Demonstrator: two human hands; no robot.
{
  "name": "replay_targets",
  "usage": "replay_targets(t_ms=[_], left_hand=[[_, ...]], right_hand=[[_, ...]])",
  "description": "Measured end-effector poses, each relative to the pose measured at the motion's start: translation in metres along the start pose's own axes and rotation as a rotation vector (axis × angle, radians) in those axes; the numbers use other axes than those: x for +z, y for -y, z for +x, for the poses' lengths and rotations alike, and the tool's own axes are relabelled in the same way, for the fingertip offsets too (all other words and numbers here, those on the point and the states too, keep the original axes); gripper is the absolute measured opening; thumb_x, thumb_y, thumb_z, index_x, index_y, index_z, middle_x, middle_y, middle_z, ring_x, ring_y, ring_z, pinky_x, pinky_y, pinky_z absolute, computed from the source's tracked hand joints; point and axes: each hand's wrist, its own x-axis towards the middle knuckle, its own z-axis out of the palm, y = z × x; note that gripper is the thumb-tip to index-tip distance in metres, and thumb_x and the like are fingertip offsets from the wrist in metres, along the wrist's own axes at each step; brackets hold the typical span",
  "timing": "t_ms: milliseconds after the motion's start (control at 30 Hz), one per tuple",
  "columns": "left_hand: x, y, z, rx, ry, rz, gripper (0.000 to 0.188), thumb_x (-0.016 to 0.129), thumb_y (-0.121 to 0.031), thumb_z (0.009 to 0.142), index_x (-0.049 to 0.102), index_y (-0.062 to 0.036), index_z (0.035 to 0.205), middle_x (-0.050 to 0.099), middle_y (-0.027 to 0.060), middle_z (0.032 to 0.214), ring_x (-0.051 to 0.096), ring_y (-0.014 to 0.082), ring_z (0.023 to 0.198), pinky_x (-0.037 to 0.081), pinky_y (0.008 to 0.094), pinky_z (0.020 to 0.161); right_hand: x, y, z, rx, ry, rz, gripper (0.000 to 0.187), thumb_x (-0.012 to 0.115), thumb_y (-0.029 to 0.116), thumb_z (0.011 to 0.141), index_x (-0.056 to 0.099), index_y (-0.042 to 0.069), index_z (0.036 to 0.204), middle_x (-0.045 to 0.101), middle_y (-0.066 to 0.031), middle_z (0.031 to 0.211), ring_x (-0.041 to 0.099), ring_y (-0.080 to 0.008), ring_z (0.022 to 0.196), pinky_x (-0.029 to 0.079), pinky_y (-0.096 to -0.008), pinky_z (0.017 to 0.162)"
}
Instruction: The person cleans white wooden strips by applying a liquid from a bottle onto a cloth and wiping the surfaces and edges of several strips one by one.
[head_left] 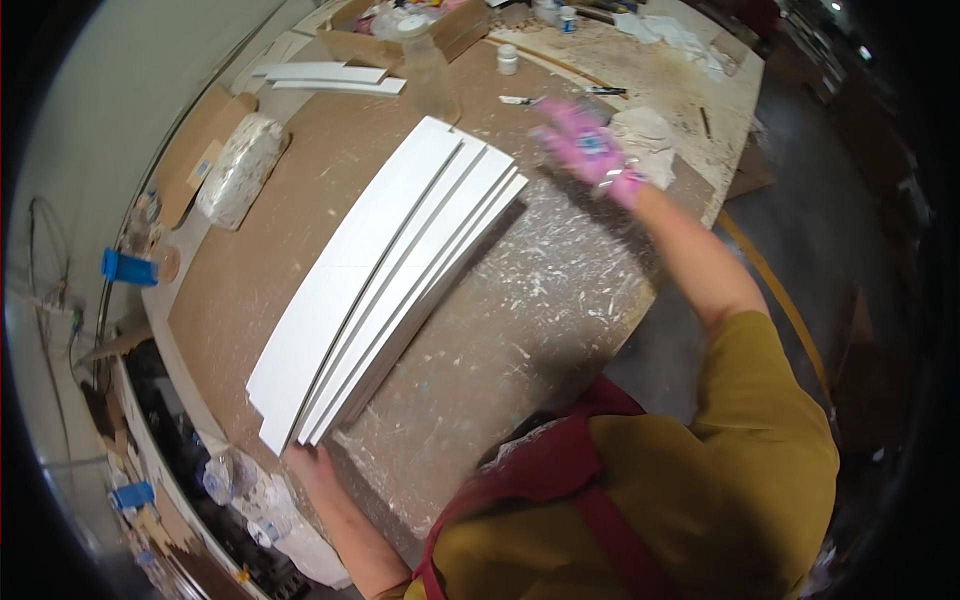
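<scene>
A stack of long white boards (pixel 350 270) lies slantwise across the brown work table, its upper pieces fanned out in steps. My left hand (pixel 308 462) is at the stack's near end, touching the board ends; its fingers are mostly hidden there. My right hand (pixel 592 155), in a pink glove with a patterned back, is over the far right of the table, apart from the boards. Motion blurs it a little, but its fingers look stretched out, with nothing seen in them. A small white-handled tool (pixel 517 100) lies just beyond its fingertips, and a crumpled pale cloth (pixel 645 140) lies beside it.
Beyond the stack stand a translucent bottle (pixel 430 75), a small white jar (pixel 508 60) and a cardboard box (pixel 460 30). More white strips (pixel 330 77) lie at the far left, near a plastic-wrapped bundle (pixel 243 170). A blue cup (pixel 130 267) is by the left wall.
</scene>
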Motion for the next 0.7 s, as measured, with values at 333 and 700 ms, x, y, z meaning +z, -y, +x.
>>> replay_targets(t_ms=[333,700], left_hand=[[0.086,-0.083,-0.149,0.724,-0.122,0.331,0.031,0.043,-0.025,0.096,0.051,-0.0017,0.114,0.056,0.006,0.096,0.051,0.0145,0.089,0.042,0.0305,0.08],[0.252,0.073,-0.282,0.247,1.176,0.691,0.018,0.047,-0.009,0.093,0.063,0.0009,0.094,0.064,0.0088,0.091,0.058,0.0149,0.083,0.045,0.0258,0.075]], right_hand=[[-0.027,-0.168,-0.072,0.366,-0.159,-0.133,0.047,0.055,0.035,0.087,0.056,-0.001,0.116,0.058,-0.0185,0.115,0.056,-0.0285,0.107,0.043,-0.04,0.092],[-0.139,-0.233,-0.185,0.321,-0.557,0.942,0.044,0.044,0.029,0.092,0.045,0.005,0.128,0.05,-0.0136,0.127,0.052,-0.0284,0.112,0.043,-0.0432,0.095]])
